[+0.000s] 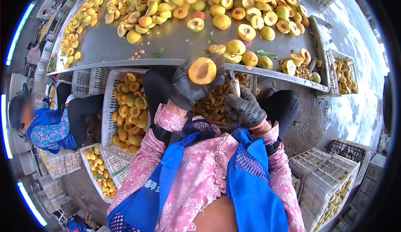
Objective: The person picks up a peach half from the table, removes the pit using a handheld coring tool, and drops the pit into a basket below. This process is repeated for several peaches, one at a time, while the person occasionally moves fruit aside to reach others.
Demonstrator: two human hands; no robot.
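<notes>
My left hand (186, 86), in a dark glove, grips a yellow peach half (202, 70) just over the table's near edge. Its cut face is turned up, showing a brownish hollow in the middle. To its right, my right hand (247, 109), in a grey knit glove, is wrapped around a small wooden-handled knife (235, 88), its short metal end pointing toward the table. Below both hands, a crate of peach pits and scraps (215, 102) stands between my knees. Whole and halved peaches (236, 47) lie on the table close beyond my hands.
The metal table (179, 40) carries a large heap of peaches. A white crate of peach halves (109, 107) stands at my left, another crate (330, 71) at the table's right end. Stacked crates (313, 165) are at lower right. A person (48, 125) sits at my left.
</notes>
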